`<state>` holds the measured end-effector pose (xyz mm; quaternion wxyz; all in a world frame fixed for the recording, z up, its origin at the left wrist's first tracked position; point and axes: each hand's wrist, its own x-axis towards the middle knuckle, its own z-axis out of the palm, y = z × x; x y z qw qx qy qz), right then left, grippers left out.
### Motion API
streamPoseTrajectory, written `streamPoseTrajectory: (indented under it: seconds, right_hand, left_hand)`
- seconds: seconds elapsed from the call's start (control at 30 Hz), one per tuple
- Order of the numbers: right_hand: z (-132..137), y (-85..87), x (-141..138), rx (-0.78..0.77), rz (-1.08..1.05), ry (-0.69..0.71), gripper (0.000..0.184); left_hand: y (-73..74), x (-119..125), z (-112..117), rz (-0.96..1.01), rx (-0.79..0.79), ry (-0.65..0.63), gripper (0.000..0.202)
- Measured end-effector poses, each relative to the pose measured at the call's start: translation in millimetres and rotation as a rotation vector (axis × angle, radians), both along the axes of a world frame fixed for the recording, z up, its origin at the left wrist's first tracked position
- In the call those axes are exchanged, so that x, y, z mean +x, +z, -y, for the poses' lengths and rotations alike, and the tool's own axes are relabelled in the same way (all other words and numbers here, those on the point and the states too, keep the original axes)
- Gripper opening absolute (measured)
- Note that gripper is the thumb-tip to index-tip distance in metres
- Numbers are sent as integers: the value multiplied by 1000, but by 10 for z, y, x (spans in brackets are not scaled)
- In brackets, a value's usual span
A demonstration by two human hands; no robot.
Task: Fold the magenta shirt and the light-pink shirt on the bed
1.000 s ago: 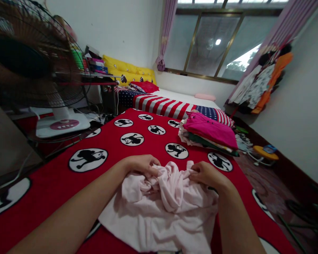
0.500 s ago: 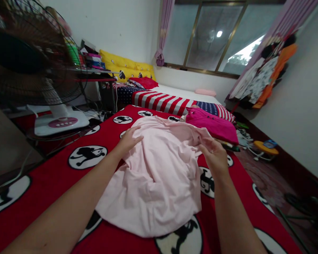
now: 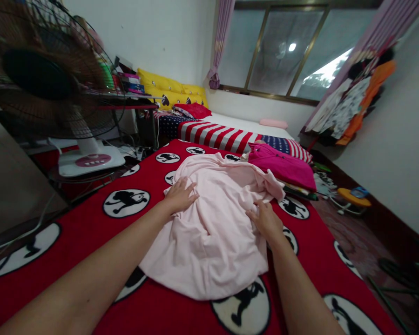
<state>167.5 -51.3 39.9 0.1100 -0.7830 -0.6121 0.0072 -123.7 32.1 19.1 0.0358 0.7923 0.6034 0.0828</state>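
- Room to pass: over the red monkey-print blanket, lower left of the frame, just beyond the left forearm
- In the way, upper right of the frame: stack of folded clothes, beside the pink garment
- Upper left of the frame: electric pedestal fan, beyond the blanket's edge

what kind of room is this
Most likely a bedroom in a home: a bed with flag-patterned bedding, clothes hanging on the wall, and a standing electric fan nearby.

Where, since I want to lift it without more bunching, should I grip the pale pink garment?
Grip the pale pink garment at its near hem, coming from your side: that rounded edge lies free on the red blanket, while your left hand and right hand press on the rumpled upper part.
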Motion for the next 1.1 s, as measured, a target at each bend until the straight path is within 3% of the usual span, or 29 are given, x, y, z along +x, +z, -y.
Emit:
streamPoseTrajectory:
  seconds: [0.1,0.17,0.27,0.33,0.43,0.53,0.67,0.87,1.0,1.1]
  right_hand:
    - [37,-24,49,52,37,69,46]
    - [99,-36,168,88,-41,179,46]
    - [312,-41,424,177,-259,371,43]
    - [532,-45,581,241,-289,494,44]
    - [865,-74,703,262,-183,656,54]
    - [1040,-129,678,245,-121,734,55]
    - [995,-196,537,291,-45,783,43]
    - [898,-216,410,365,-168,783,32]
    - [988,-131,489,303,-334,733,25]
    - [1095,6,585,246,-461,597,25]
  left_hand:
    - [76,-66,-10,39,-55,-59,65]
    - [141,-192,7,137,-83,-162,65]
    - [258,-475,138,358,-6,-329,48]
    - [335,-681,307,455,80,-397,33]
    - [409,-921,602,440,29,-538,20]
    - [400,-1019,806,324,-48,-658,26]
    - [332,-978,860,206,49,-698,39]
    - [395,-873,906,166,178,-714,20]
    - [556,-887,1077,228,31,-808,18]
    - [751,-931,1243,318,-219,-669,14]
